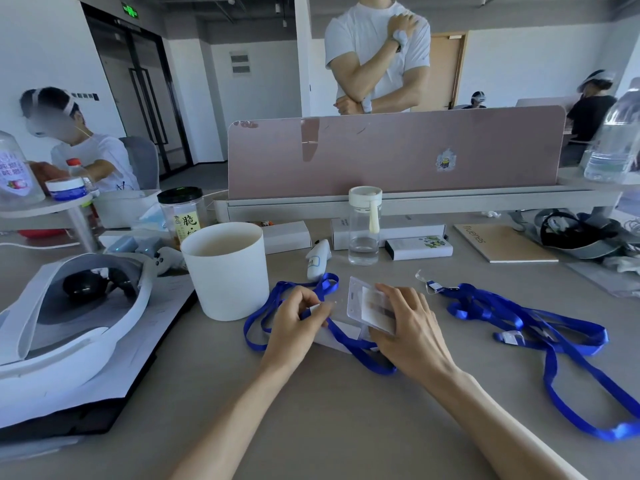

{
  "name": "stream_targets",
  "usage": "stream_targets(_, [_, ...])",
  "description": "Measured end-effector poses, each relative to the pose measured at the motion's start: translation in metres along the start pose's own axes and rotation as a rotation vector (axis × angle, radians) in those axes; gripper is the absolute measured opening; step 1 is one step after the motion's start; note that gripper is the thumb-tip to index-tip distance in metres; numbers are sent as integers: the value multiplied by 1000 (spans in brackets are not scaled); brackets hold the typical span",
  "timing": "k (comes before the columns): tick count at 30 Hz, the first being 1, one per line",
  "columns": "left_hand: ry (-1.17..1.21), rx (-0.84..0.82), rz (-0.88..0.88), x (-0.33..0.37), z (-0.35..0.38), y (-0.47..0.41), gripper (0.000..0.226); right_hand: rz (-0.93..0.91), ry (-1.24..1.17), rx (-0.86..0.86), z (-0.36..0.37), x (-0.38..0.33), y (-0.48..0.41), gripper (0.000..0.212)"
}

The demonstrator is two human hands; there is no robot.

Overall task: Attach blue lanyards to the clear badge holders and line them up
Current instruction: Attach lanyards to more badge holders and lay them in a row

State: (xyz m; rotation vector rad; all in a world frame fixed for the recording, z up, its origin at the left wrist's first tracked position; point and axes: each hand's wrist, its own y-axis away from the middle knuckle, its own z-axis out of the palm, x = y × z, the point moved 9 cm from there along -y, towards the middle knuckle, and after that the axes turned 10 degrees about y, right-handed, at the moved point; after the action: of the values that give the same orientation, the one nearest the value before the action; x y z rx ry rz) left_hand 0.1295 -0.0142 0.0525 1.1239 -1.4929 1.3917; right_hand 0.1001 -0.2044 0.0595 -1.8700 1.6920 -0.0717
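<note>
My left hand point(298, 323) pinches the lanyard clip point(316, 308), aimed at 3 o'clock, while my right hand point(410, 329) grips the clear badge holder point(360, 301) steady, probably for hooking.

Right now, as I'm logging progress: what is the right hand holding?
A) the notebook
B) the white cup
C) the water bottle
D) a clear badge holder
D: the right hand grips the clear badge holder, while the left hand pinches the end of the blue lanyard.
</note>
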Motion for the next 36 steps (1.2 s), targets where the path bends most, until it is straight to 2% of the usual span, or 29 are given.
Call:
stream_targets(5, [144, 45, 20, -2, -6, -2, 7, 55, 139, -112, 12, 12, 1, 75])
stream_targets(9, [127, -28, 31, -1, 3, -1, 8, -102, 142, -34, 8, -7, 2, 78])
stream_targets(14, [90, -176, 4, 5, 19, 7, 8, -315, -12, 21, 1, -35, 8, 48])
stream_targets(17, [118, -231, -26, 7, 24, 9, 9, -322, -85, 78, -6, -33, 7, 29])
stream_targets(22, [110, -251, -28, 5, 25, 10, 10, -362, -92, 88, -10, -36, 8, 17])
stream_targets(24, [77, -265, -17, 6, 27, 10, 13, -312, -110, 116, -12, -34, 8, 9])
stream_targets(27, [-90, -271, 21, 8, 25, 8, 22, -79, -339, 170, -21, -13, 5, 13])
stream_targets(29, [-161, -207, 90, 10, 15, 5, 25, 68, -502, 174, -25, 1, 4, 14])
stream_targets(32, [-195, 8, 133, 11, -11, -2, 31, 184, -631, 149, -21, 10, 5, 8])
stream_targets(34, [-58, 177, 58, 9, -33, -8, 33, 202, -687, 134, -18, 8, 7, 9])
stream_targets(36, [220, 323, -99, 1, -49, -13, 27, 173, -720, 109, -17, -1, 9, 12])
